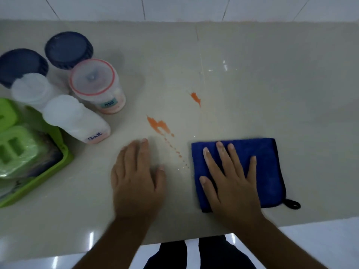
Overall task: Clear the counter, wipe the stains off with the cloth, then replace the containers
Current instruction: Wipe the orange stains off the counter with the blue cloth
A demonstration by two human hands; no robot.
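A folded blue cloth (260, 164) with a black loop lies on the beige counter (272, 94) near its front edge. My right hand (229, 177) presses flat on the cloth, fingers spread. My left hand (136, 177) rests flat on the bare counter to the left of it, holding nothing. Between and beyond the hands are orange stains: a large smear (158, 125) with a trail of drops toward the cloth, and a smaller blot (195, 98) farther back. Several containers stand at the left: a "Salt" bottle (77, 119), a red-rimmed jar (97, 86), two dark-blue-lidded jars (68, 49).
A green tray (48, 173) with green packages sits at the left edge, next to a second white bottle (33, 90). A tiled wall runs along the back. The counter's front edge (174, 241) is just behind my wrists, with the floor and my legs below.
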